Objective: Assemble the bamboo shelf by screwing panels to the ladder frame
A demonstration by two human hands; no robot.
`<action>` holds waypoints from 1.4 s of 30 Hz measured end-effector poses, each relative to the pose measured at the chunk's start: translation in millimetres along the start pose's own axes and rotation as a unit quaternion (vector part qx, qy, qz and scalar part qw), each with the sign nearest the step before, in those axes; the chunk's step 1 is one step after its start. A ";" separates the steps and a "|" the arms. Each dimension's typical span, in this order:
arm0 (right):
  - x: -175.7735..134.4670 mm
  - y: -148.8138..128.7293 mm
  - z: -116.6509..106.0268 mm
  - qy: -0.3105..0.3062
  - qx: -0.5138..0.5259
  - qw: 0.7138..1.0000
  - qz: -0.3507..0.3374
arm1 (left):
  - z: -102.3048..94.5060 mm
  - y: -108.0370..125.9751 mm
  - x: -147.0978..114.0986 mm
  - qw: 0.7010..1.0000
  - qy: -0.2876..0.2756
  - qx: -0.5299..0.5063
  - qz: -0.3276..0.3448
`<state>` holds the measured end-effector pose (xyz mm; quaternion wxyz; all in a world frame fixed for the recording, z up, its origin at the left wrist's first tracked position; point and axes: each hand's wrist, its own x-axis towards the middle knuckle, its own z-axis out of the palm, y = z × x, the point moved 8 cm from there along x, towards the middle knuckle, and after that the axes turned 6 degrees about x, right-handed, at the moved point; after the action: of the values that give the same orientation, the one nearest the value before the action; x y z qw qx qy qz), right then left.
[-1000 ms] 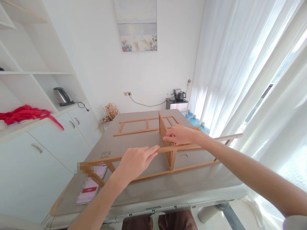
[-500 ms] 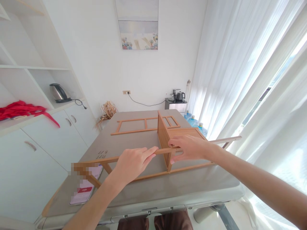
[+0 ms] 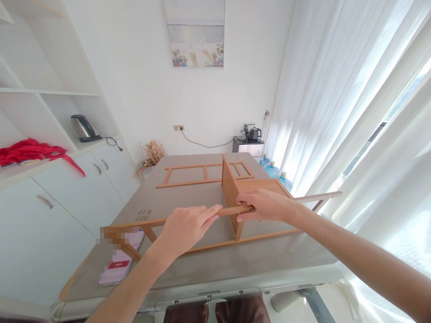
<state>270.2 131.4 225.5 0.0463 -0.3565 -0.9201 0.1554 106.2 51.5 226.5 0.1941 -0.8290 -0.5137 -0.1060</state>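
A wooden side frame (image 3: pixel 156 223) stands on edge along the near side of the padded table, its upper rail passing under both hands. My left hand (image 3: pixel 186 229) is closed over this rail, left of a wooden shelf panel (image 3: pixel 230 195) standing upright against the frame. My right hand (image 3: pixel 262 204) closes around the same rail where the panel meets it; its fingertips hide the joint, so I cannot tell if a small part is between them. Behind the right hand lies a second wooden panel (image 3: pixel 261 185). Another ladder-like wooden frame (image 3: pixel 188 183) lies flat beyond.
Several small metal fasteners (image 3: pixel 143 215) lie on the padded table (image 3: pixel 168 291) at left. A printed sheet (image 3: pixel 123 258) is partly under the frame's left end. White cabinets (image 3: pixel 77 193) flank the left, curtains (image 3: pixel 303 112) the right. Water bottles (image 3: pixel 272 168) stand beyond the table's right edge.
The fingers of my right hand have drawn in around the rail at the panel joint. My left hand keeps its grip, and the wooden parts stay about where they were.
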 end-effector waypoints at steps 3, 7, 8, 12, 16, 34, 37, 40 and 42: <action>1.5 2.6 1.1 -0.002 -0.020 1.000 -0.010 | 1.1 -1.5 1.3 1.000 -0.006 0.001 -0.002; 2.7 4.7 1.9 -0.010 -0.010 1.000 -0.005 | 1.8 -3.1 1.8 1.000 -0.008 0.001 -0.007; 2.9 4.9 1.6 -0.011 -0.006 1.000 -0.001 | 2.0 -3.4 1.7 1.000 -0.008 0.000 -0.008; 2.1 5.0 1.0 -0.013 0.000 1.000 0.023 | 2.5 -3.7 1.5 1.000 -0.011 -0.001 -0.009; 0.3 4.5 2.2 0.000 -0.007 1.000 0.023 | 1.9 -3.5 1.6 1.000 -0.015 0.003 -0.011; 6.3 6.5 4.9 0.010 0.010 1.000 0.024 | 2.4 -3.3 2.2 1.000 -0.006 -0.001 -0.009; 6.6 6.7 4.2 0.018 0.003 1.000 0.009 | 1.7 -3.6 2.0 1.000 -0.003 0.003 -0.009; 6.2 5.1 2.4 0.019 -0.004 1.000 0.002 | 0.9 -3.6 1.8 1.000 -0.002 0.007 -0.009; 6.2 2.6 1.6 0.015 -0.012 1.000 -0.005 | 0.7 -3.5 1.8 1.000 -0.001 0.008 -0.009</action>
<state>266.9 137.0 223.0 0.0563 -0.3549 -0.9228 0.1389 103.9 54.6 227.3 0.1991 -0.8231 -0.5218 -0.1029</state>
